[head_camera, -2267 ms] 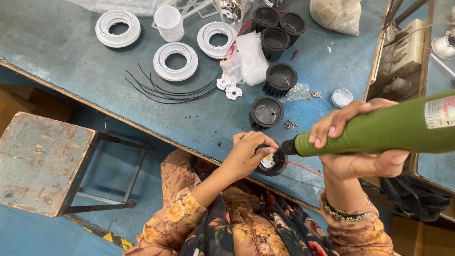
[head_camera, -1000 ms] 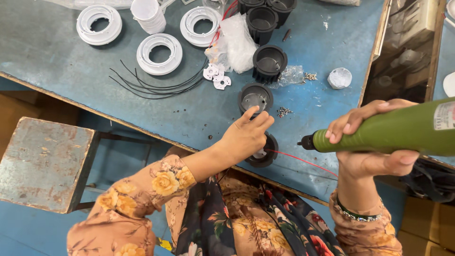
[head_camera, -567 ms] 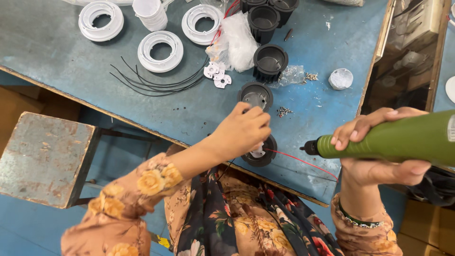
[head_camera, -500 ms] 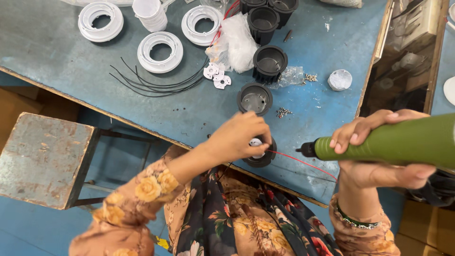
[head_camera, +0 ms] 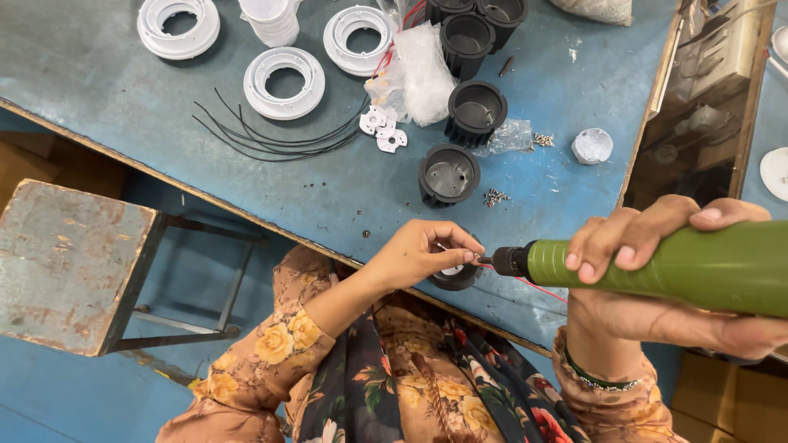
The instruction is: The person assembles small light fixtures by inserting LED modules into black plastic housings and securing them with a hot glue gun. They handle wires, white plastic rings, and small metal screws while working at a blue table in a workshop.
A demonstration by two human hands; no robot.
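Note:
My right hand [head_camera: 657, 279] grips a green electric screwdriver [head_camera: 657, 264] lying level, its tip pointing left at a black round housing [head_camera: 456, 277] at the near edge of the blue table [head_camera: 164, 139]. My left hand [head_camera: 423, 254] rests on that housing, with thumb and forefinger pinched on something small right at the driver's tip. A thin red wire [head_camera: 538, 289] runs out from the housing under the driver.
More black housings [head_camera: 449, 174] [head_camera: 478, 111], a pile of small screws [head_camera: 495, 197], white rings [head_camera: 285, 80], black wires [head_camera: 263, 139], a plastic bag [head_camera: 419, 74] and a white cap [head_camera: 592, 145] lie on the table. A worn stool [head_camera: 70, 262] stands to the left.
My left hand reached toward the screws and came back to the housing. The driver drew back to the right, then moved in again toward the housing.

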